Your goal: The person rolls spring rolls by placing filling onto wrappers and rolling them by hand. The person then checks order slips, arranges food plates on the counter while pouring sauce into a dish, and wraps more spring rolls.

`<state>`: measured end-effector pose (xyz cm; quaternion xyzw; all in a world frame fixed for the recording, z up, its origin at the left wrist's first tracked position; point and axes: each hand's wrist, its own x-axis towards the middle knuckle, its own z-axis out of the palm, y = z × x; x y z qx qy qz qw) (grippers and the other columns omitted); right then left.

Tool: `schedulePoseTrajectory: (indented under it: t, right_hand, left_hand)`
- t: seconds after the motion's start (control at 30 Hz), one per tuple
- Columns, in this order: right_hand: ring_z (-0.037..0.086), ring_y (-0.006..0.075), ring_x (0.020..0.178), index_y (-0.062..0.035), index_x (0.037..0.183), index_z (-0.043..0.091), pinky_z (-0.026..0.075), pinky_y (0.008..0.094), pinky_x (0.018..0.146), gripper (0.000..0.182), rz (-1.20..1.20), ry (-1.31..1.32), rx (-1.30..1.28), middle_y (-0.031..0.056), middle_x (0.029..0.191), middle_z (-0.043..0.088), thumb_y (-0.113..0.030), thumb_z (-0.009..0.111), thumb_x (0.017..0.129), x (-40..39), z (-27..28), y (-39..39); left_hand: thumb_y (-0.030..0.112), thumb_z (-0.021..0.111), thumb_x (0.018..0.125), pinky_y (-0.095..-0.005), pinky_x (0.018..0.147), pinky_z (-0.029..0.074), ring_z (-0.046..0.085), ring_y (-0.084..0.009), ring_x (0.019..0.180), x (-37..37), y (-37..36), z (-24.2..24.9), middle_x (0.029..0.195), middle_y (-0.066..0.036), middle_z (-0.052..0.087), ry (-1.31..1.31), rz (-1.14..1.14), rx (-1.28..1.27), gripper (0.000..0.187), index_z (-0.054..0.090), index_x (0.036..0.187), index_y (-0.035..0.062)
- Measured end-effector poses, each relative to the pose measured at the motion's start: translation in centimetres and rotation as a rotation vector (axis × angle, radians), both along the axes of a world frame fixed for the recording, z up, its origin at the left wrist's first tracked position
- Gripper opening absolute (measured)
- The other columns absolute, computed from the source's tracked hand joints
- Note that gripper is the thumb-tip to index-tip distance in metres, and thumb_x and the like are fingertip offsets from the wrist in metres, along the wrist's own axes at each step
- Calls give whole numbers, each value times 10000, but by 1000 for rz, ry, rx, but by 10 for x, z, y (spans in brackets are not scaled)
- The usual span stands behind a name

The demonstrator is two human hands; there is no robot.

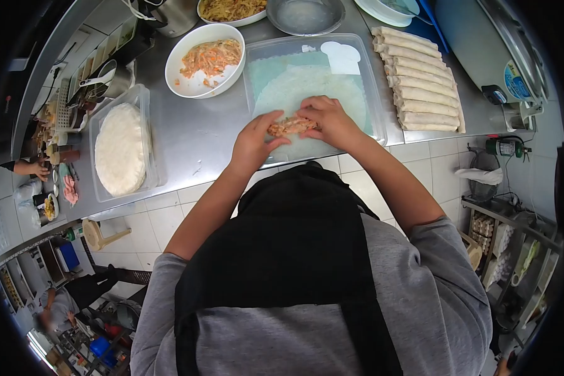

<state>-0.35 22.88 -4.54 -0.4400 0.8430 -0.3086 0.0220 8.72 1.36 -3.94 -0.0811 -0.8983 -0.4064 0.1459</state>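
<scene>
Between my two hands lies a small log of orange-flecked filling (pixel 289 126) on a round, thin white wrapper (pixel 319 88). My left hand (pixel 257 138) is curved round the filling's left end, fingers and thumb apart at either side. At the other end, my right hand (pixel 332 122) has its fingers and thumb pressed round the filling. The wrapper rests on a clear plastic lid (pixel 252 78) with a green sheet. Behind my left hand stands a white bowl (pixel 175 66) of the same filling. Rolled wrappers (pixel 423 81) lie in a row on the right.
A plastic container (pixel 150 150) with stacked wrappers (pixel 120 149) sits on the left of the steel counter (pixel 200 135). A metal bowl (pixel 306 15) and a dish of food (pixel 232 9) stand at the back. Another person's hand (pixel 39 168) shows at far left.
</scene>
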Motion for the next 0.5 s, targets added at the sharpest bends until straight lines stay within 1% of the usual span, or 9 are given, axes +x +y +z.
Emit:
schedulePoseTrajectory:
  t: [0.03, 0.13, 0.2, 0.33, 0.37, 0.4, 0.43, 0.47, 0.5]
  right_hand:
    - [567, 227, 1105, -137, 1107, 691, 402, 423, 969, 364, -67, 47, -96, 16, 1141, 620, -149, 787, 756, 4, 1, -1]
    - [577, 236, 1090, -130, 1079, 688, 414, 417, 953, 346, 3, -44, -200, 21, 1127, 621, -141, 792, 749, 10, 2, -8]
    - [579, 247, 1101, -132, 1089, 680, 419, 416, 963, 368, 34, -91, -171, 31, 1148, 618, -147, 800, 741, 6, -14, -9]
    - [587, 275, 1098, -115, 1132, 654, 434, 421, 977, 425, 48, -234, -169, 50, 1194, 606, -163, 805, 738, 2, -15, -10]
    - [587, 275, 1098, -115, 1132, 654, 434, 421, 977, 425, 47, -234, -171, 50, 1194, 606, -163, 805, 738, 2, -11, -11]
    - [588, 276, 1076, -99, 1126, 654, 437, 429, 970, 409, -7, -204, -245, 44, 1166, 614, -155, 795, 747, 3, -8, -10]
    - [589, 276, 1053, -83, 1120, 654, 440, 437, 963, 393, -60, -176, -319, 38, 1137, 621, -148, 785, 755, 4, -5, -10]
    - [589, 276, 1053, -83, 1120, 654, 440, 437, 963, 393, -59, -178, -318, 38, 1137, 621, -148, 785, 755, 4, -4, -9]
    - [587, 278, 1059, -73, 1125, 651, 440, 430, 958, 397, -23, -68, -222, 44, 1143, 618, -148, 784, 758, 4, -4, -7]
  left_hand:
    - [120, 815, 745, -338, 774, 551, 668, -246, 908, 0, 0, 3, 1025, -82, 682, -1, 1, -4, 267, 705, 983, 70]
    - [122, 812, 750, -337, 775, 550, 672, -242, 891, -3, -3, -1, 1052, -86, 688, 87, -43, -14, 272, 707, 998, 79]
    - [176, 831, 728, -350, 798, 546, 670, -273, 924, -3, -9, -19, 1080, -95, 685, -53, -128, -18, 349, 697, 1035, 77]
    - [194, 831, 727, -355, 799, 541, 662, -274, 950, -5, 2, -10, 1068, -97, 690, -76, -98, -1, 379, 707, 1065, 74]
    - [188, 821, 736, -351, 799, 537, 656, -266, 956, -6, 13, 3, 1040, -87, 696, 48, -28, -26, 342, 725, 1045, 74]
    - [183, 811, 746, -348, 799, 534, 651, -259, 962, -6, 21, 10, 1012, -78, 702, 170, 43, -51, 306, 743, 1024, 74]
    - [183, 811, 746, -348, 799, 534, 651, -259, 962, -7, 23, 6, 1012, -78, 702, 167, 44, -50, 306, 743, 1024, 74]
    - [191, 812, 743, -352, 800, 532, 648, -259, 959, -8, 24, -1, 1005, -78, 703, 135, 3, -88, 338, 742, 1055, 80]
    - [199, 814, 741, -355, 801, 530, 645, -259, 955, -8, 24, -7, 999, -79, 704, 103, -39, -125, 370, 741, 1085, 85]
